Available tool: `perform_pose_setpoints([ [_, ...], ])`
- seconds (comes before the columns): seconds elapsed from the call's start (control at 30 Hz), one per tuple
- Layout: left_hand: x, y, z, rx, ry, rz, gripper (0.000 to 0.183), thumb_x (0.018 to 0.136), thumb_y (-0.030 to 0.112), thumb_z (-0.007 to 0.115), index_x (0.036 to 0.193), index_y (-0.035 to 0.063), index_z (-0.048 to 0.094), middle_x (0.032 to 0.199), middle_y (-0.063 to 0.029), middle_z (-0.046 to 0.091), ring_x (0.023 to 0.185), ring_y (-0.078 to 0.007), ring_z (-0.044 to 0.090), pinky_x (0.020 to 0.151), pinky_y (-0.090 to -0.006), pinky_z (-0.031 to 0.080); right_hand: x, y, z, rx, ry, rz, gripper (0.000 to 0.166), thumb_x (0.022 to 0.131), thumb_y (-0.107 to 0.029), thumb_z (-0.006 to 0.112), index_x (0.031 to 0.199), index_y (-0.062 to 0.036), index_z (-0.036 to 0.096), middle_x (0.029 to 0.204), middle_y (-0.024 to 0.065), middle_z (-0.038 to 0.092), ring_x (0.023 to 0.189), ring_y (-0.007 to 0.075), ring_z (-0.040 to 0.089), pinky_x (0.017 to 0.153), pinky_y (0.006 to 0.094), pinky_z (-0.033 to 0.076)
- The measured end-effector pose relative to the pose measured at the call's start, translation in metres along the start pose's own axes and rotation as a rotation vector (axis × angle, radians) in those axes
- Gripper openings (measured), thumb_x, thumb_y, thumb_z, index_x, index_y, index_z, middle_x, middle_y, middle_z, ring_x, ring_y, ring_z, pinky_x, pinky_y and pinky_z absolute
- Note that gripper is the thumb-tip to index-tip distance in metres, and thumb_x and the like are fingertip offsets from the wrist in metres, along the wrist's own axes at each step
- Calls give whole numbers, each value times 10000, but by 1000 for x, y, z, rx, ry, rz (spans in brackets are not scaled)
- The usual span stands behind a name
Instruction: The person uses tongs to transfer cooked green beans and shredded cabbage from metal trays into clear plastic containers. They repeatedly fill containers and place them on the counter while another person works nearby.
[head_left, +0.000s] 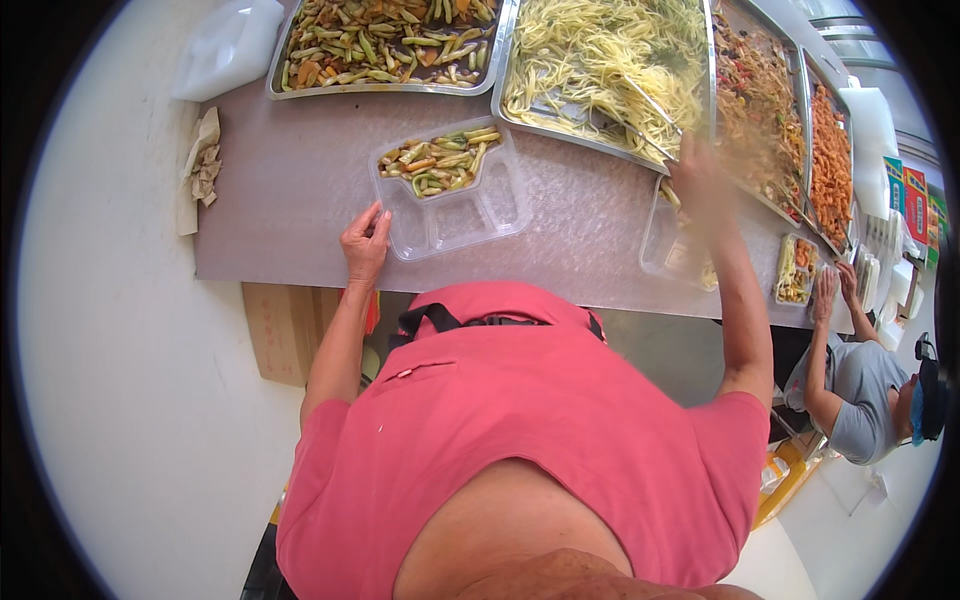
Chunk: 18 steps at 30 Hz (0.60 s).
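My left hand (366, 244) pinches or touches the left rim of a clear plastic compartment tray (457, 225); its large upper compartment holds cooked green beans with carrot pieces (439, 161), the visible lower ones bare. Blurred by motion, my right hand (699, 180) is closed around metal tongs (649, 142), whose tips reach into pale shredded vegetable (600, 67) in a metal tray (510, 116). Below my right hand lies a second clear plastic tray (660, 251), partly hidden by my forearm, with some food in it.
A metal tray of beans (390, 45) stands upper left, beside stacked white plastic containers (229, 49). Crumpled brown paper (204, 161) lies at the left edge. Rightward are trays of mixed shreds (757, 90) and orange pieces (829, 150), a filled meal box (795, 270) and a co-worker (862, 397).
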<state>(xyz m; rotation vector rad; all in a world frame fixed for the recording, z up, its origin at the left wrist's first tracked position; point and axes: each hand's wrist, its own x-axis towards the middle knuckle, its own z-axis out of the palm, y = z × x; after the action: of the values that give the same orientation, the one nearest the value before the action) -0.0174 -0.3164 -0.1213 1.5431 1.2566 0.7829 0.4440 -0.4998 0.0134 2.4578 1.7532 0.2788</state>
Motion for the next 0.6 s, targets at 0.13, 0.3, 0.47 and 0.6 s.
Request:
perform_pose_setpoints([
  [0.13, 2, 9, -1, -37, -14, 0, 239, 842, 91, 687, 1059, -7, 672, 678, 14, 585, 482, -31, 494, 426, -194, 404, 42, 8, 25, 62, -15, 102, 449, 815, -313, 680, 1073, 5, 498, 909, 183, 572, 856, 349, 605, 715, 425, 512],
  [0.3, -4, 7, 2, -47, 11, -35, 251, 846, 96, 684, 1073, -9, 657, 665, 23, 570, 487, -28, 495, 421, -199, 400, 71, 5, 25, 159, -178, 147, 355, 841, -293, 634, 981, 14, 521, 899, 246, 627, 855, 384, 636, 739, 438, 515],
  [0.47, -15, 12, 11, -130, -39, -140, 266, 857, 119, 680, 1087, -10, 644, 661, 25, 562, 488, -28, 490, 428, -195, 396, 73, -1, 37, 372, -168, 292, 318, 831, -308, 595, 901, 2, 605, 851, 238, 648, 832, 399, 638, 757, 483, 489],
  [0.6, -3, 20, 4, -40, -16, -57, 277, 876, 179, 666, 1087, 2, 646, 652, 16, 559, 522, -44, 507, 466, -222, 420, 71, -5, 37, 597, -188, 389, 359, 811, -344, 626, 910, 0, 661, 761, 218, 648, 759, 347, 640, 715, 437, 484],
])
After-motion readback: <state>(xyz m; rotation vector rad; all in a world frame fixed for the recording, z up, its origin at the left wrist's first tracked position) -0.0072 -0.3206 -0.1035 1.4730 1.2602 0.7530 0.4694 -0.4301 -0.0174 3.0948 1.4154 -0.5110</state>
